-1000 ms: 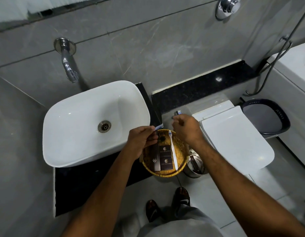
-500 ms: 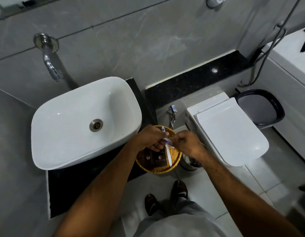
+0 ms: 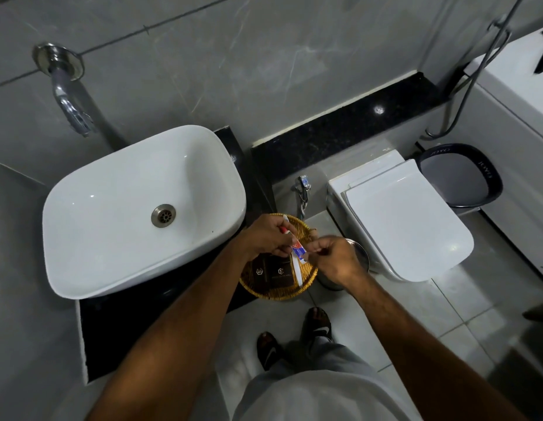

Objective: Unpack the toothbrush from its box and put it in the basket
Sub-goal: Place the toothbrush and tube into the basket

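Note:
A round wicker basket [image 3: 279,296] sits on the black counter's right end, beside the sink. A white toothbrush [image 3: 297,273] lies in it next to two dark small boxes [image 3: 281,273]. Just above the basket my left hand [image 3: 265,238] grips a small white, red and blue tube [image 3: 297,247] by its upper part. My right hand [image 3: 334,262] pinches the tube's lower end with thumb and forefinger. The hands hide the basket's far half.
A white basin [image 3: 112,223] with a wall tap [image 3: 66,95] lies left of the basket on the black counter [image 3: 112,329]. On the right are a closed white toilet [image 3: 401,220], a small steel bin [image 3: 360,253] under my right hand, and a dark bucket [image 3: 464,180].
My hands were apart over the basket a second ago; they have come together on the small tube. The toothbrush stays lying in the basket. The view has shifted slightly.

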Available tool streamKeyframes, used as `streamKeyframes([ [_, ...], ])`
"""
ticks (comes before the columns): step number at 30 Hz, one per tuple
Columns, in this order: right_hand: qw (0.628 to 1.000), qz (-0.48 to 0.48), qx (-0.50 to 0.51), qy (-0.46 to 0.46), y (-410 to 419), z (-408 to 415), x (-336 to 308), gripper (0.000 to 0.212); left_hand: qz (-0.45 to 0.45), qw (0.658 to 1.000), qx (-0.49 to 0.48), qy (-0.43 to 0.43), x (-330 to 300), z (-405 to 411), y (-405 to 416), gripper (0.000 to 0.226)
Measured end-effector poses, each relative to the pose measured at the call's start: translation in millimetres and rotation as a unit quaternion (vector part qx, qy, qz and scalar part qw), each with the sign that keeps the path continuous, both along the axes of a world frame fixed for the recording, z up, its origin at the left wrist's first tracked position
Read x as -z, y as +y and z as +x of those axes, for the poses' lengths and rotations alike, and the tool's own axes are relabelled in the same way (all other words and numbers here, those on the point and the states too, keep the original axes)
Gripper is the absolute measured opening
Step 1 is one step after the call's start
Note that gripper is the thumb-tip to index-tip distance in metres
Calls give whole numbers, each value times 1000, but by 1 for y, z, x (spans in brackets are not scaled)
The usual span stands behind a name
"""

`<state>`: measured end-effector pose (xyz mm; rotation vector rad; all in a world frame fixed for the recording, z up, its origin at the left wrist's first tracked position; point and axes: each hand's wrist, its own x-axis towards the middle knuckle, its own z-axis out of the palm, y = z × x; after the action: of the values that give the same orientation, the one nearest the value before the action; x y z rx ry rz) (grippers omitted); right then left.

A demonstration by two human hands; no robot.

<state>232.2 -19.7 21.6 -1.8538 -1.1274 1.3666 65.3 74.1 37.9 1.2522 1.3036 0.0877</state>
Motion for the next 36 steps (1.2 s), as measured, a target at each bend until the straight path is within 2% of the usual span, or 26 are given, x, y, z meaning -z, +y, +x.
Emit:
streamKeyframes([
  [3,998,-43,35,26,-5,-2,4,7,8,1000,3,2,0,6,-3,25],
  [6,995,-57,77,8,-10,-8,7,18,16,1000,-2,11,1,12,-7,20],
  [9,991,-69,113,-13,-16,-12,12,24,6,1000,-10,26,5,19,-9,27],
  [11,987,-65,135,-56,-17,-16,15,20,16,999,-22,38,6,23,-11,27],
  [13,976,-88,124,-157,-16,-20,16,6,84,993,-25,73,7,25,-15,23],
  [16,945,-130,86,-288,-18,-33,19,31,268,945,-18,186,4,22,-26,29],
  [19,928,-74,110,-348,-21,-49,19,32,397,893,-28,208,4,12,-43,33],
  [21,914,-70,104,-387,-22,-59,23,31,448,866,4,224,10,1,-55,38],
  [27,893,-91,107,-428,-21,-72,38,29,520,796,63,303,32,-33,-80,58],
  [36,882,-135,91,-442,-18,-78,52,37,506,767,128,375,57,-67,-95,67],
])
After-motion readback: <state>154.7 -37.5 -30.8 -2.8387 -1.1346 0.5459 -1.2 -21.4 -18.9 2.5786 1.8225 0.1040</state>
